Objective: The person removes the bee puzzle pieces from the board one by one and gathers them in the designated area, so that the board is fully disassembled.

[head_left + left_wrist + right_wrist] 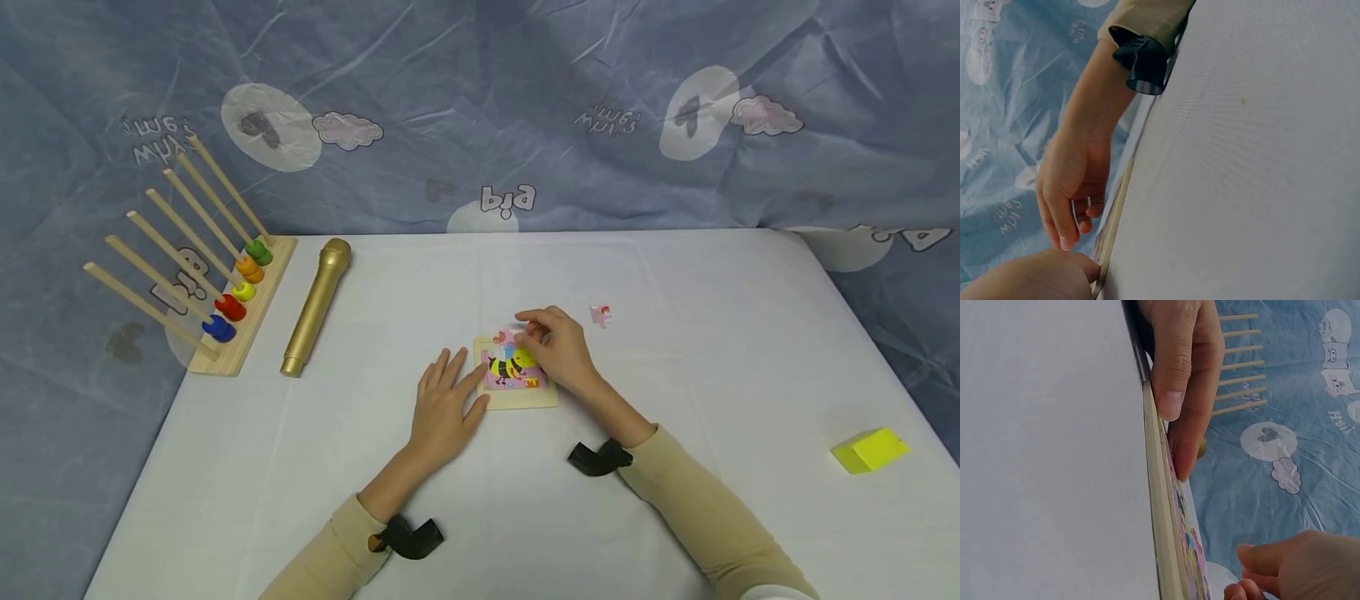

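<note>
- Head view, taking 12 o'clock as the top of my feed: a bee puzzle (pixel 512 375) lies flat in a pale wooden frame (pixel 517 400), near the middle of the white table (pixel 480 500).
- At the frame's 8 o'clock I have the person's left hand (pixel 442 417), palm down with fingers spread; its index finger and thumb reach the rim.
- The right hand (pixel 561 350) bends over the frame from about 2 o'clock, fingers curled, thumb and index finger above the puzzle's upper right part and covering some of it. From here I cannot tell whether they pinch a piece.
- Near 12 o'clock on the puzzle I make out a pink patch by the upper rim; whether it is a seated piece, I cannot tell.
- One loose pink piece (pixel 601 316) lies on the table at the frame's 2 o'clock, just beyond the right hand and apart from it.
- My right wrist view shows the frame edge-on, with the left thumb (pixel 1171 403) at its rim.
- Between 9 and 10 o'clock, well apart from the frame, I see a gold microphone (pixel 315 308), and farther out a wooden peg stand (pixel 255 321) with coloured beads low on its pegs.
- Out toward 3 o'clock, near the table's edge, sits a yellow block (pixel 870 451).
</note>
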`<state>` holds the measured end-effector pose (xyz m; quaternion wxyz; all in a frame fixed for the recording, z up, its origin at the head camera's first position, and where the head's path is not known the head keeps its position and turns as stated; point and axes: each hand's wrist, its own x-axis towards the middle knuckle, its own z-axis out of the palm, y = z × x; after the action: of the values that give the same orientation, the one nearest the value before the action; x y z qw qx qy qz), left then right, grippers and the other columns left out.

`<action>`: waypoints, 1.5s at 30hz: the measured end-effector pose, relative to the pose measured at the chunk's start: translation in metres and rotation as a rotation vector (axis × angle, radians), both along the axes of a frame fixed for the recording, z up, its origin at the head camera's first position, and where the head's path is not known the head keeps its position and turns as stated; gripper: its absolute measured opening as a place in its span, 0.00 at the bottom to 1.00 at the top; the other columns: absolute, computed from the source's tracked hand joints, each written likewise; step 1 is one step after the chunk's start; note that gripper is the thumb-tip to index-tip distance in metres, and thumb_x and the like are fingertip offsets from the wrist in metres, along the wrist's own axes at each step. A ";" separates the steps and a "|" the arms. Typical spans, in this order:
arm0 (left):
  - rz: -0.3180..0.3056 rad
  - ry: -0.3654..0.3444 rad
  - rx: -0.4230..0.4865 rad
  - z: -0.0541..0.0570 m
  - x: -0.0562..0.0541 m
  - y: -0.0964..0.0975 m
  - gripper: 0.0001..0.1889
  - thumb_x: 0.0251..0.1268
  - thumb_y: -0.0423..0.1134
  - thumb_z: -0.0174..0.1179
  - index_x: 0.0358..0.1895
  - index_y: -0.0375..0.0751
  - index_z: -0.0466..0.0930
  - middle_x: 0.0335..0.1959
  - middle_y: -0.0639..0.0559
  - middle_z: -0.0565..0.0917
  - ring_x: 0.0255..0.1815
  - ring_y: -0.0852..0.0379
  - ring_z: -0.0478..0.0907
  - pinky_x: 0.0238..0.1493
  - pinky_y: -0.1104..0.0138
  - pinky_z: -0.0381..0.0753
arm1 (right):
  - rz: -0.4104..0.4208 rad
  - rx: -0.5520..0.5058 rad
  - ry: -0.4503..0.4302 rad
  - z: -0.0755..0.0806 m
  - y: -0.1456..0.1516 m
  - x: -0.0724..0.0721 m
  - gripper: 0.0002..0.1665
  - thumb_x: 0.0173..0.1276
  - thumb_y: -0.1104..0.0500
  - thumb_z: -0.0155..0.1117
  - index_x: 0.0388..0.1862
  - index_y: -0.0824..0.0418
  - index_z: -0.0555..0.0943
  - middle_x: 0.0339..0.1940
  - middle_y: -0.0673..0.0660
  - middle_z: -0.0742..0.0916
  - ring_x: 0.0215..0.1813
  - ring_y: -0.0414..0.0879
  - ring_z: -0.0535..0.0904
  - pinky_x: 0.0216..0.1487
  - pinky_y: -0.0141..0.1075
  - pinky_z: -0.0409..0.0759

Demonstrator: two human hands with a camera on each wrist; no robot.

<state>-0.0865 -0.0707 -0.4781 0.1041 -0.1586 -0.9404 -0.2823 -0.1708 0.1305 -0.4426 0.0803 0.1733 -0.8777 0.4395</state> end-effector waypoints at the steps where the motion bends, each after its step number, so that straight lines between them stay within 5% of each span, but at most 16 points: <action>1: 0.000 0.002 0.000 0.000 0.000 0.000 0.22 0.66 0.45 0.60 0.63 0.46 0.78 0.71 0.38 0.68 0.76 0.35 0.56 0.71 0.40 0.55 | -0.001 0.001 -0.003 -0.001 0.000 0.000 0.16 0.61 0.66 0.69 0.49 0.68 0.84 0.32 0.60 0.81 0.32 0.47 0.76 0.32 0.27 0.72; 45: 0.013 0.011 0.000 0.002 0.000 0.000 0.22 0.65 0.44 0.60 0.61 0.46 0.80 0.70 0.38 0.70 0.75 0.35 0.58 0.70 0.40 0.58 | -0.022 0.157 -0.014 -0.012 -0.002 -0.002 0.13 0.61 0.64 0.70 0.45 0.67 0.85 0.31 0.59 0.80 0.31 0.46 0.72 0.34 0.33 0.69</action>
<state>-0.0866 -0.0707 -0.4764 0.1112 -0.1541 -0.9408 -0.2807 -0.1724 0.1282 -0.4543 0.0651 0.1664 -0.9119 0.3695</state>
